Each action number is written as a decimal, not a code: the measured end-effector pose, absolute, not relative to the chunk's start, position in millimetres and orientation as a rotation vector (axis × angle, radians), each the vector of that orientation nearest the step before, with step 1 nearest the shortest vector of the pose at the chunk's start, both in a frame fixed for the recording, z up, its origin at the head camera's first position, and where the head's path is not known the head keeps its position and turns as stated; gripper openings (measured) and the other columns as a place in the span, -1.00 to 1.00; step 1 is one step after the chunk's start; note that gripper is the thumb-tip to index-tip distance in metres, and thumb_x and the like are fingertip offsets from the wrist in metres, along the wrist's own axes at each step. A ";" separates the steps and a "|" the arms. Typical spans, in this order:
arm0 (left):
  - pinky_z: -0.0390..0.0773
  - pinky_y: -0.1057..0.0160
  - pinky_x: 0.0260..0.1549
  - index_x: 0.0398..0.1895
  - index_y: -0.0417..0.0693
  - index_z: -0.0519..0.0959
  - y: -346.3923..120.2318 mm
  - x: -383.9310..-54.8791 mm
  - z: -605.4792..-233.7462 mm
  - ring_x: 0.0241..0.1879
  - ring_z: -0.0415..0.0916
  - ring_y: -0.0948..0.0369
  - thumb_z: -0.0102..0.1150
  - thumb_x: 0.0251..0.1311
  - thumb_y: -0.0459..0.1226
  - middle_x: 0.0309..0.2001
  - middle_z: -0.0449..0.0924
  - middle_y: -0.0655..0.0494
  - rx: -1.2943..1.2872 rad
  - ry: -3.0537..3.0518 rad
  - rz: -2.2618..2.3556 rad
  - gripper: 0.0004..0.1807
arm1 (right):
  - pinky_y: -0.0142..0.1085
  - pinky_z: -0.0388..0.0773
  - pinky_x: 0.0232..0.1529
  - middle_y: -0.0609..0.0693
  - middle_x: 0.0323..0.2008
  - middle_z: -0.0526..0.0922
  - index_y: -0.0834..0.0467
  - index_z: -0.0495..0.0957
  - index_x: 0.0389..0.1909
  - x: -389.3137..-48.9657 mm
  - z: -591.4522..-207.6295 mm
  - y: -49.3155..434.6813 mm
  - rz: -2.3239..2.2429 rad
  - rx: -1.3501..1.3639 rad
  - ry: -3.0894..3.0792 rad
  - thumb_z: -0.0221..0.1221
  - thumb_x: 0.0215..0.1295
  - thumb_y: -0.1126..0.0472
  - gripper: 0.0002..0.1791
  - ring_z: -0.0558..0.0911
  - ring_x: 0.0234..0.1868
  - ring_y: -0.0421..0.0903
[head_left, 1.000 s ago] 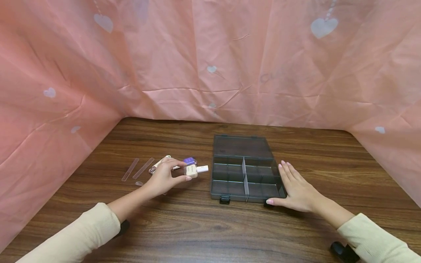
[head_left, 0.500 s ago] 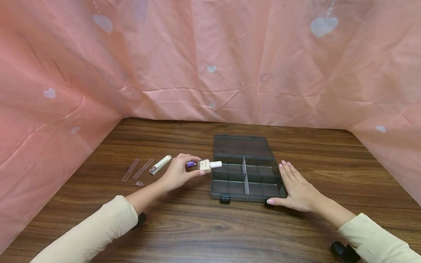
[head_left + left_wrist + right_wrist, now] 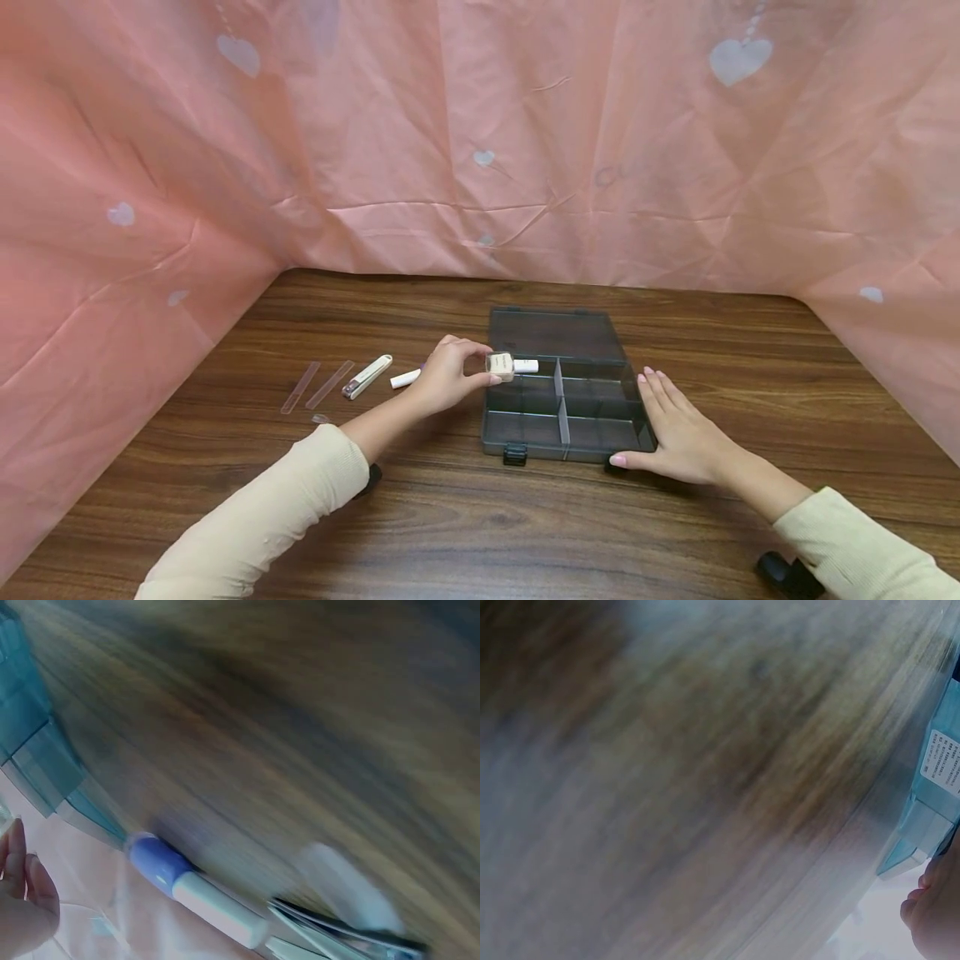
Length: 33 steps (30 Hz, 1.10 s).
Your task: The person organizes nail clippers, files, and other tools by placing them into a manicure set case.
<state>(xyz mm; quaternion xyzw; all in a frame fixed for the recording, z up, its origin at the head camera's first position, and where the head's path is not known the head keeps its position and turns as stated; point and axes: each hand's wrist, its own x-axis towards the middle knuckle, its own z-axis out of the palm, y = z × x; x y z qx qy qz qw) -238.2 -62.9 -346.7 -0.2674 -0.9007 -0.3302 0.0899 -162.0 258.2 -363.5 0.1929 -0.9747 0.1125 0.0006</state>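
My left hand (image 3: 446, 377) pinches a cream nail polish bottle (image 3: 500, 367) with a white cap, held sideways above the back left compartment of a dark see-through divider box (image 3: 528, 429). The box lies with its lid (image 3: 551, 332) folded back. Against its right side rests my right hand (image 3: 684, 437), fingers straight and thumb by the front latch. A purple nail polish bottle (image 3: 159, 862) with a white cap (image 3: 217, 907) lies on the table; in the head view my left hand hides most of it.
Left of the box lie white nail clippers (image 3: 367, 377), two clear strips (image 3: 300, 387) and a small clear piece (image 3: 320, 419), partly covered by the left sleeve. Upright dividers (image 3: 562, 417) split the box. A pink curtain (image 3: 480, 133) hangs behind the wooden table (image 3: 480, 525).
My left hand has carried the cream polish bottle rightward from beside the purple one to over the box. The clippers have come into sight. My right hand has stayed at the box.
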 end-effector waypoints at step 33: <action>0.41 0.21 -0.29 -0.44 -0.06 0.70 -18.7 -251.3 -338.3 -0.28 0.37 0.15 0.41 -0.09 -0.08 -0.39 0.67 0.13 -0.673 -3.031 -0.334 -0.75 | -0.20 -0.35 0.46 0.43 0.39 -0.11 0.49 -0.11 0.35 -159.8 -366.5 258.9 0.374 0.611 -3.039 0.16 -0.02 -0.39 0.26 -0.08 0.42 0.30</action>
